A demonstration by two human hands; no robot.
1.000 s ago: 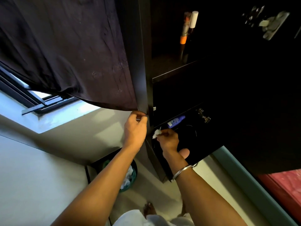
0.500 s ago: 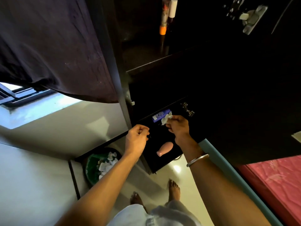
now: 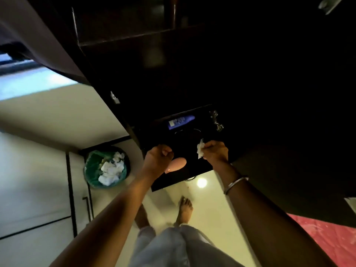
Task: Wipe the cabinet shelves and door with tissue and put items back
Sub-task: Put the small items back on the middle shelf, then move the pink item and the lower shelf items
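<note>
A person stands before a dark cabinet (image 3: pixel 192 74), both arms raised over its low black shelf (image 3: pixel 185 176); the right hand (image 3: pixel 215 153) pinches a crumpled white tissue (image 3: pixel 200 151) just above the shelf surface; the left hand (image 3: pixel 157 158) is curled into a loose fist at the shelf's left edge, and whether it grips anything cannot be told in the dim light; a blue bottle (image 3: pixel 180 121) lies on its side at the back, a pink bottle (image 3: pixel 178 163) beside the left wrist; a green bin (image 3: pixel 90 170) holding used tissues sits on the floor.
</note>
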